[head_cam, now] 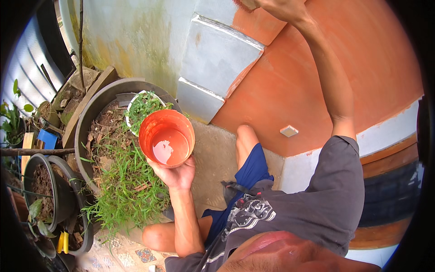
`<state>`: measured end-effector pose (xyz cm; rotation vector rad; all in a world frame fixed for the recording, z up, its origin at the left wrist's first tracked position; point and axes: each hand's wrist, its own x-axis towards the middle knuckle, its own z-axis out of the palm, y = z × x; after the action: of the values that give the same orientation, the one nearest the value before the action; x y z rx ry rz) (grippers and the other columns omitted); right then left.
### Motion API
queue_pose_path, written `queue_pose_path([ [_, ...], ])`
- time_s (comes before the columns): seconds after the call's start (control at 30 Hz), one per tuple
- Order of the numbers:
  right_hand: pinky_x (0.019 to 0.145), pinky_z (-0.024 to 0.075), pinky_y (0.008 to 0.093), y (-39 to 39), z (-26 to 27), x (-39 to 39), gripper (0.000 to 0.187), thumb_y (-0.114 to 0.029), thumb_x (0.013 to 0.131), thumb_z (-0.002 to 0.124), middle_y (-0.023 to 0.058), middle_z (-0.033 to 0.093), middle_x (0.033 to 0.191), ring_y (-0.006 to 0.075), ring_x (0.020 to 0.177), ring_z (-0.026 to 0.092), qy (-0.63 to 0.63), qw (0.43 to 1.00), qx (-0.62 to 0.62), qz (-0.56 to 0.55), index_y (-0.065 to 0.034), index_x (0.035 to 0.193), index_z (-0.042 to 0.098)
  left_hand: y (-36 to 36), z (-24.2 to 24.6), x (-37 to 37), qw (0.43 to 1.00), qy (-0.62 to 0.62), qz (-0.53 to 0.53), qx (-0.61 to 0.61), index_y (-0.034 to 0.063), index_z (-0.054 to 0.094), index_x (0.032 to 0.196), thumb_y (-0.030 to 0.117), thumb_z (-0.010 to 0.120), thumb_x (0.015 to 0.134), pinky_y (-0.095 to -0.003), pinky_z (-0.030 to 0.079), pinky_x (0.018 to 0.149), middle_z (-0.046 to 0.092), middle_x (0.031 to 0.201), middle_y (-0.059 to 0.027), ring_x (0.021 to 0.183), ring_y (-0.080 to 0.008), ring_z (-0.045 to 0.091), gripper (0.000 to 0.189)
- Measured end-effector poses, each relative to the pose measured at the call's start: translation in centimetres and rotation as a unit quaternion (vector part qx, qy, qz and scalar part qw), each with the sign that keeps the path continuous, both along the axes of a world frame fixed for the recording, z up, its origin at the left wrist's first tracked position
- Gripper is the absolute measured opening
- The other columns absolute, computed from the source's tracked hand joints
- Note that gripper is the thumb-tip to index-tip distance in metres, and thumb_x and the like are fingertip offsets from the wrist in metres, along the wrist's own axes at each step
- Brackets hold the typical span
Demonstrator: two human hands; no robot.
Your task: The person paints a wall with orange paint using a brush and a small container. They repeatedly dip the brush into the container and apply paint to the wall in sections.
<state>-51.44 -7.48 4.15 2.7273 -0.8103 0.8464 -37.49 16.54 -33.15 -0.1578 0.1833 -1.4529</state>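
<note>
My left hand (176, 171) holds up an orange plastic tub (166, 138) from below, with terracotta-coloured liquid paint inside and smears on its walls. My right arm reaches up along the wall, and my right hand (283, 8) grips a paintbrush (247, 4) at the top edge of the view; the brush is partly cut off. Beneath the brush lies a terracotta-painted patch beside pale grey raised panels (221, 54) with white edges. The broad wall (289, 85) to the right is covered in terracotta paint, with an uneven edge beside the panels.
Below the tub stands a large round planter (81, 136) with grass, soil and a white-rimmed pot (128, 119). Black pots (63, 200), a wooden plank (89, 102) and stones are at the left. A small square fixture (289, 131) sits on the painted wall.
</note>
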Motion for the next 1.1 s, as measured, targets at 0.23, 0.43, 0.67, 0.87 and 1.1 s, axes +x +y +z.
queue_pose_path([
  [0.23,0.048,0.0368,0.0361,-4.2,-1.6,-0.9,0.028,-0.012,0.081,0.071,0.0111,0.042,0.054,0.0157,0.049,0.04,0.016,1.0,0.006,0.0,-0.0041,0.066,0.049,0.0,1.2,-0.1,1.0,-0.006,0.007,0.01,0.0167,0.051,0.146,0.066,0.048,0.098,-0.0441,0.052,0.107,0.058,0.144,-0.0021,0.13,-0.0216,0.058,0.068],
  [0.43,0.047,0.0378,0.0376,0.6,2.7,1.1,0.029,-0.011,0.081,0.072,0.0137,0.046,0.055,0.0164,0.047,0.044,0.072,0.989,-0.127,-0.032,-0.0038,0.066,0.048,-1.2,0.5,-0.9,1.0,-0.003,-0.014,-0.009,0.0169,0.053,0.143,0.063,0.048,0.098,-0.0421,0.058,0.098,0.06,0.14,-0.0006,0.122,-0.0201,0.063,0.064],
  [0.67,0.05,0.0374,0.0333,-4.4,3.7,-2.2,0.024,-0.01,0.082,0.071,0.0045,0.045,0.058,0.0091,0.054,0.043,0.0,0.996,-0.069,0.053,-0.0036,0.071,0.05,-1.6,1.0,-0.4,1.0,-0.004,0.003,-0.016,0.0157,0.053,0.142,0.06,0.049,0.097,-0.0492,0.059,0.094,0.06,0.14,-0.0037,0.119,-0.0254,0.065,0.063],
  [0.87,0.05,0.0392,0.0332,-1.8,12.7,1.5,0.018,-0.009,0.08,0.07,0.0026,0.046,0.057,0.0101,0.054,0.045,0.062,0.954,-0.294,-0.017,-0.0063,0.072,0.054,0.2,-0.8,0.8,0.999,-0.016,0.025,0.045,0.018,0.053,0.142,0.06,0.049,0.098,-0.0517,0.06,0.092,0.061,0.138,-0.0035,0.118,-0.0259,0.066,0.061],
  [1.1,0.059,0.0496,0.0346,-3.9,-0.5,-0.4,0.02,-0.027,0.092,0.072,0.0068,0.059,0.062,0.0236,0.07,0.067,0.359,0.833,-0.42,-0.024,-0.011,0.09,0.06,-0.3,1.1,-0.5,0.997,-0.037,0.023,0.067,0.0182,0.053,0.143,0.066,0.05,0.096,-0.0392,0.063,0.074,0.063,0.135,-0.0072,0.113,-0.0334,0.064,0.067],
])
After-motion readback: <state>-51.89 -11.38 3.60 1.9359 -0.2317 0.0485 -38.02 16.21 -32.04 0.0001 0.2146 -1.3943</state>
